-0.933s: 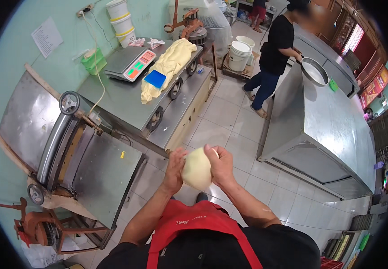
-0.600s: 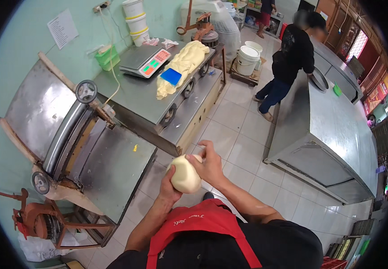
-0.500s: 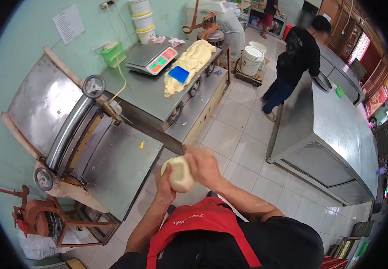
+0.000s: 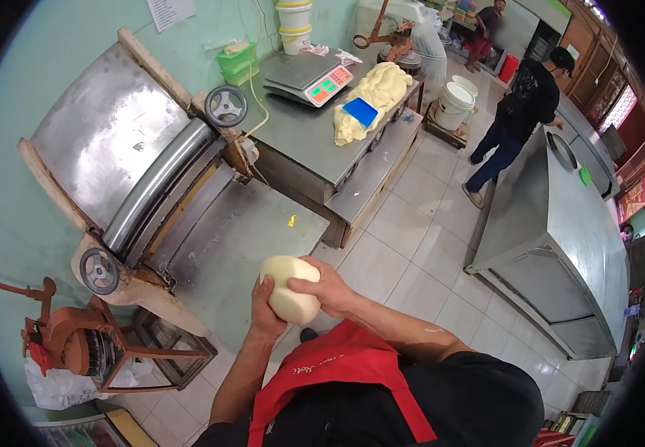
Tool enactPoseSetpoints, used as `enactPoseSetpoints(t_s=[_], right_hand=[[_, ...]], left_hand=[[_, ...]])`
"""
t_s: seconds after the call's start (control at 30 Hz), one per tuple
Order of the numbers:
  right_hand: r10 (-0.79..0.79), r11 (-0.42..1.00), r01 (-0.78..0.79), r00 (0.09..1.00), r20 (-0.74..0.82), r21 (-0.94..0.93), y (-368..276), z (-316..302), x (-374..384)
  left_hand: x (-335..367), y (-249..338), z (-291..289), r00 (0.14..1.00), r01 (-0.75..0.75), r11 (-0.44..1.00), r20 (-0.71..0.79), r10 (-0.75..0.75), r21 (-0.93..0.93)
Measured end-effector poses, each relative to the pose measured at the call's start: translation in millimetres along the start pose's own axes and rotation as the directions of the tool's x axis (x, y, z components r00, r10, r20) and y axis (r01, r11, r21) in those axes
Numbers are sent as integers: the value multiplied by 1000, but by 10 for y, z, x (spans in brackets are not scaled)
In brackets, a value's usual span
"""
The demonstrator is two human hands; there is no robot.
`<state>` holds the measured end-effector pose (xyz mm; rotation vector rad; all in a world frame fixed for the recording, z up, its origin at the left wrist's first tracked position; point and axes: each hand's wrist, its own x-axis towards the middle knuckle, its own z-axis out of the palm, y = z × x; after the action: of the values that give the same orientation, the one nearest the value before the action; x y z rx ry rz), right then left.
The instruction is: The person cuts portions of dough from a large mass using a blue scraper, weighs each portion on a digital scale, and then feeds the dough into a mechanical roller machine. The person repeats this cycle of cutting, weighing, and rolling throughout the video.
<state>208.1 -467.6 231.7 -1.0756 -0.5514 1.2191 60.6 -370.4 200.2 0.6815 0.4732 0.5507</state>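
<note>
Dough (image 4: 287, 302) in fingers (image 4: 307, 287), white bucket (image 4: 453, 106) beyond, contents unclear

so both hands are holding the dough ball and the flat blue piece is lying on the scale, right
Not quite: the head view shows the flat blue piece lying on the long dough slab beside the scale. The left hand and right hand do hold the dough ball.

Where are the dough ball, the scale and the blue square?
Dough ball (image 4: 295, 305): head view, lower middle.
Scale (image 4: 304, 72): head view, its flat top.
Blue square (image 4: 360, 112): head view, its middle.
</note>
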Motion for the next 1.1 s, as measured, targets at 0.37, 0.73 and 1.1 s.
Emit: enactPoseSetpoints(t_s=[0.37, 0.73, 1.1], right_hand=[[-16, 985, -25, 973, -231, -170, -148, -392, 898], [110, 641, -3, 990, 88, -767, -920, -857, 1844], [357, 914, -391, 902, 240, 107, -611, -165, 2338]], left_hand=[[836, 49, -52, 984, -14, 999, -179, 20, 32], [1704, 35, 333, 818, -187, 978, -538, 206, 91], [1547, 911, -130, 963, -247, 943, -168, 212, -222]])
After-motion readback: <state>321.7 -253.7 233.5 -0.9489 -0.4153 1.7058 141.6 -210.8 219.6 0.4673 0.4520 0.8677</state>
